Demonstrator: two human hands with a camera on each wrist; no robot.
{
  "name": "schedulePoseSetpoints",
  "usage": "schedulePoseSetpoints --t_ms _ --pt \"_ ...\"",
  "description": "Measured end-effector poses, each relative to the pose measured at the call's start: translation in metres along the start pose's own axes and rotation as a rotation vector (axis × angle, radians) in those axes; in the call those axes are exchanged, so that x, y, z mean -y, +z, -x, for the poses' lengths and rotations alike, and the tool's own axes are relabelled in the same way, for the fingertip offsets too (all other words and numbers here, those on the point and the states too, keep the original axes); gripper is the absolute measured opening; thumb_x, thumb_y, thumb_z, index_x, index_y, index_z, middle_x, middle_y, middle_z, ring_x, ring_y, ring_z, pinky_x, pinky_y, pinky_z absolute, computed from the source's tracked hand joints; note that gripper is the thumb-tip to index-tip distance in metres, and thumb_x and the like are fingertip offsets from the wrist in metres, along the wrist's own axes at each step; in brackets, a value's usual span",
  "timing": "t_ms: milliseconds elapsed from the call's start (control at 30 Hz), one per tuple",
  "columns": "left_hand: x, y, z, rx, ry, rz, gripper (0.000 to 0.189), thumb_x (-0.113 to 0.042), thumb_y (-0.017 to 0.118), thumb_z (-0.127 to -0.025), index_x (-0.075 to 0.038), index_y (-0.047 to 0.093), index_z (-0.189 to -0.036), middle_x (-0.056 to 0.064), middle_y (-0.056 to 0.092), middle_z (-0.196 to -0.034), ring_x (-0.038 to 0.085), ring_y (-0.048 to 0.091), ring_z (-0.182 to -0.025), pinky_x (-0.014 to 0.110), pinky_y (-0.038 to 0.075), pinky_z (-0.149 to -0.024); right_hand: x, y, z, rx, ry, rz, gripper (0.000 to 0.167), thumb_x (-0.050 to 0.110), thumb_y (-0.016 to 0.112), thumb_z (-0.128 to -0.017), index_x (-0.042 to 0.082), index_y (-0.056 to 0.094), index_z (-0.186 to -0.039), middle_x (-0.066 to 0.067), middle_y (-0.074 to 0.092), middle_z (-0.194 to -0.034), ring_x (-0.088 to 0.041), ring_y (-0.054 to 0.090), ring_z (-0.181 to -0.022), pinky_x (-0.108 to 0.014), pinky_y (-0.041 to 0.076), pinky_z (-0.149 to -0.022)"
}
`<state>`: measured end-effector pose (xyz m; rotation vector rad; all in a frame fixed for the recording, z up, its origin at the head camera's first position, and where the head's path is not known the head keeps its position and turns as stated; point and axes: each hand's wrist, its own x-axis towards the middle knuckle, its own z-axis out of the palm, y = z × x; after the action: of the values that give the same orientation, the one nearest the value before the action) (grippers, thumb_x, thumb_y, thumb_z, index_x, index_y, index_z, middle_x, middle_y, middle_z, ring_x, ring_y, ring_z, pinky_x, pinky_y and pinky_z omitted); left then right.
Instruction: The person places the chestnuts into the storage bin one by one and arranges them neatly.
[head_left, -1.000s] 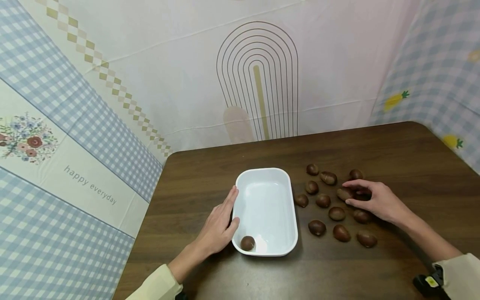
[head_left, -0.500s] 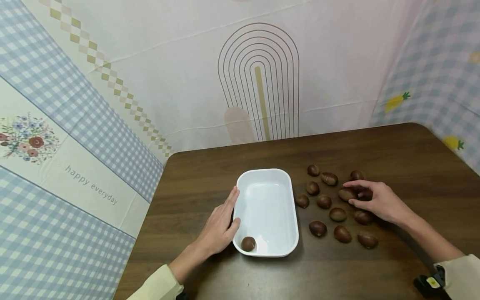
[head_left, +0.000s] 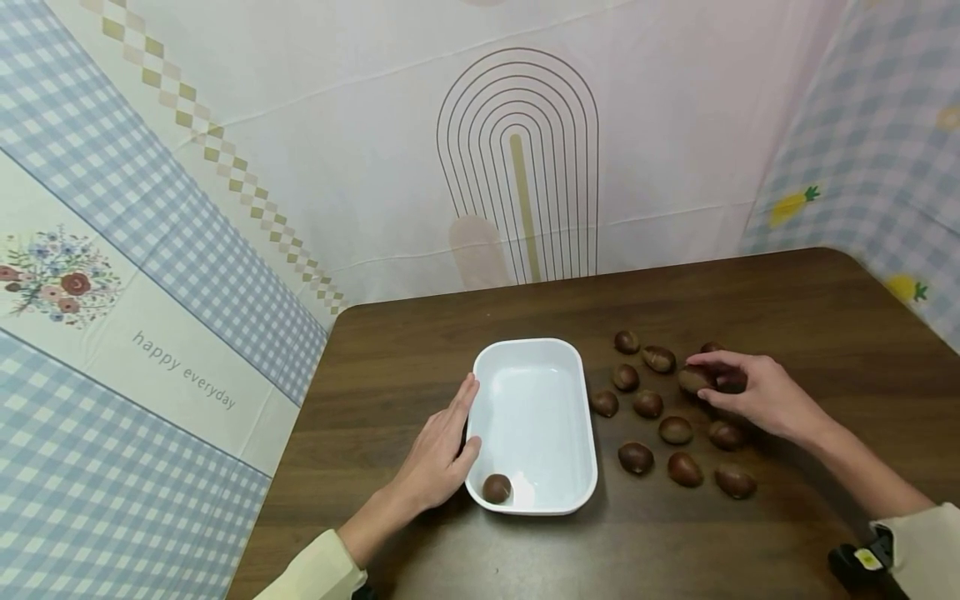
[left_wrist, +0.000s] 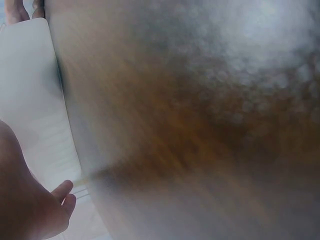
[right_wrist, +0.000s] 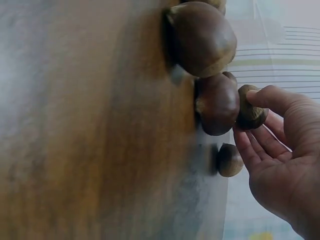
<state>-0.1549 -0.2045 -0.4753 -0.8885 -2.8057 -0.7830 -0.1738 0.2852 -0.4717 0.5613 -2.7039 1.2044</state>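
Observation:
My right hand [head_left: 768, 398] pinches a brown chestnut [head_left: 694, 380] between thumb and fingers over the right part of the table. In the right wrist view the pinched chestnut [right_wrist: 251, 108] shows its duller side. Several other chestnuts lie loose around it, one chestnut [head_left: 725, 434] just below the hand and another [head_left: 712, 347] partly covered by the fingers. My left hand [head_left: 437, 454] lies with straight fingers along the left rim of a white rectangular dish [head_left: 531, 417]. Inside the dish, one chestnut [head_left: 497, 488] sits in the near left corner.
The dark wooden table [head_left: 390, 358] reaches back to a patterned cloth wall [head_left: 660, 125]. Between the dish and my right hand are scattered chestnuts, the closest chestnut [head_left: 604, 403] right beside the dish's right rim. Checked cloth [head_left: 862, 192] hangs at the right.
My right hand, its fingers round the chestnut, has risen slightly from where it was and covers more of the chestnut behind. The left hand and the dish stay in place.

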Motion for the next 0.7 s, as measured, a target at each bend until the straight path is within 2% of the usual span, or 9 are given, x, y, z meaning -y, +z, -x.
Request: schedulePoseSetpoints --t_ms 267,700 --pt "0.0 -0.001 0.002 0.007 -0.002 0.006 0.074 -0.021 0.049 -0.104 -0.009 0.02 -0.171 0.004 0.017 -0.178 0.019 0.03 -0.157 0.056 0.036 -0.119 0.009 -0.002 -0.006 -0.012 -0.016 -0.007 0.043 0.004 0.079 -0.094 0.005 0.07 -0.135 -0.02 0.071 -0.129 0.014 0.054 -0.11 -0.005 0.045 -0.087" --pt "-0.001 -0.001 0.002 0.002 0.0 0.004 0.074 -0.021 0.049 -0.104 -0.009 0.02 -0.171 0.002 0.016 -0.178 0.019 0.031 -0.157 0.056 0.036 -0.118 0.028 -0.002 -0.024 -0.007 -0.028 -0.017 0.042 0.006 0.078 -0.095 0.007 0.07 -0.136 -0.016 0.072 -0.129 0.01 0.058 -0.109 -0.008 0.047 -0.087"
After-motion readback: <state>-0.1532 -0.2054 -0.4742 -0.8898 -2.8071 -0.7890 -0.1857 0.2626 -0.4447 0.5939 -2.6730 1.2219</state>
